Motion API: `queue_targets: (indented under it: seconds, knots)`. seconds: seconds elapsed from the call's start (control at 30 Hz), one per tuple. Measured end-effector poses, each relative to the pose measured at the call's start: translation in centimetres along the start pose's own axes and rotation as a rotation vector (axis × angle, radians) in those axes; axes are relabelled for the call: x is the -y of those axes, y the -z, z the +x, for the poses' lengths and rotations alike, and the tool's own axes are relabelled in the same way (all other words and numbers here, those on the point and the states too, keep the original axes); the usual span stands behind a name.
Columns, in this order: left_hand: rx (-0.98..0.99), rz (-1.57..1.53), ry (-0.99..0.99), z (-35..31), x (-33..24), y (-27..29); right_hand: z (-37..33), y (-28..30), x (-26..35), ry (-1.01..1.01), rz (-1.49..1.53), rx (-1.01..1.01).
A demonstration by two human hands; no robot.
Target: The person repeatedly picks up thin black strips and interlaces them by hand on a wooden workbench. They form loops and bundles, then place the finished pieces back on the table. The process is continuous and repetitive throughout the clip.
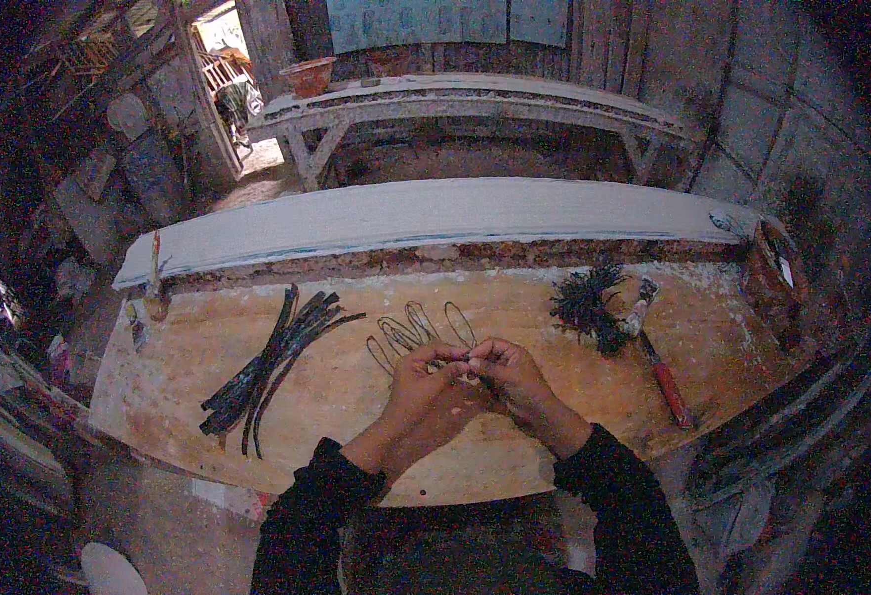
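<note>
My left hand (426, 382) and my right hand (513, 377) meet over the near middle of the wooden board (336, 436). Both are closed, with thumbs and fingertips pinched together at one spot. A small dark bit shows between the fingertips, too small to name. Just past my hands, several thin dark wire loops (460, 323) fan out over the board; whether any of them runs into my fingers I cannot tell. Left of my hands lies a loose bundle of long black strips (275, 362). On the right lies a bushy clump of short black pieces (589, 305).
A hammer with a red handle (668, 382) lies beside the clump. Along the board's far edge runs a raised white ledge (435, 214). Brushes (155, 288) are at the left end, a brown container (778, 263) at the right. Behind stands a long bench (485, 89) with a clay pot (309, 77).
</note>
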State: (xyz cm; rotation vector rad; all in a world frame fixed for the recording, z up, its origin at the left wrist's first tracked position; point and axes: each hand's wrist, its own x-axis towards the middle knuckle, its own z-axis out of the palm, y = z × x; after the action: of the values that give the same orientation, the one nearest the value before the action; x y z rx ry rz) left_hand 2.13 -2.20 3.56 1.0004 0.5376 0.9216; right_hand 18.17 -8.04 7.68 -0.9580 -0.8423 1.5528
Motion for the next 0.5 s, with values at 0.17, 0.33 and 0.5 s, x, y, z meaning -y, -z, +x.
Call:
queue_targets:
  seconds: [0.17, 0.33, 0.5]
  knots:
    - [-0.009, -0.178, 0.163, -1.9, -3.5, -2.8, -0.2, -0.3, 0.1, 0.071, -0.013, 0.019]
    - [0.029, -0.123, 0.209, -1.2, -3.2, -1.9, 0.5, 0.4, -0.8, 0.151, -0.083, 0.005]
    - [0.075, -0.322, 0.272, -2.0, -4.2, -2.5, -0.2, -1.0, 0.1, 0.069, 0.059, 0.018]
